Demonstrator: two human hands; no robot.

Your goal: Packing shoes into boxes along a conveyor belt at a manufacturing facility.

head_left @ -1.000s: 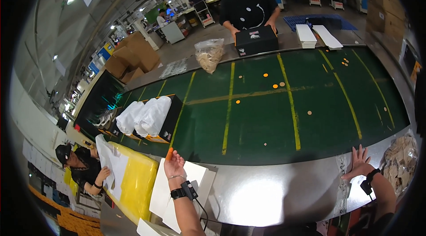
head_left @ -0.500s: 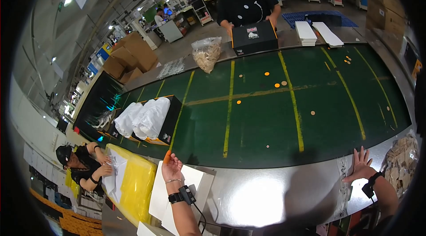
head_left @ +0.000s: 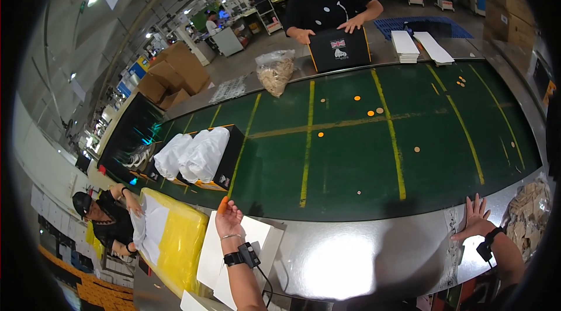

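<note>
My left hand hovers palm up at the belt's near edge, over white cards or boards. An orange finger cover sits on one fingertip; the fingers are loosely bent and hold nothing. On the steel border at the right, my right hand rests with fingers spread, beside a clear bag of brown paper pieces. Beyond my left hand on the green belt stands an open black box holding white tissue-wrapped bundles.
Across the belt, a co-worker holds a closed black box. A bag of brown pieces and white card stacks flank it. Several orange and tan discs dot the belt. At left, another person handles white sheets on a yellow-wrapped pack.
The co-worker opposite has tipped the black box up, with one hand now on its top. The person at left has shifted the white sheets. My hands stay nearly still; the view moves slightly.
</note>
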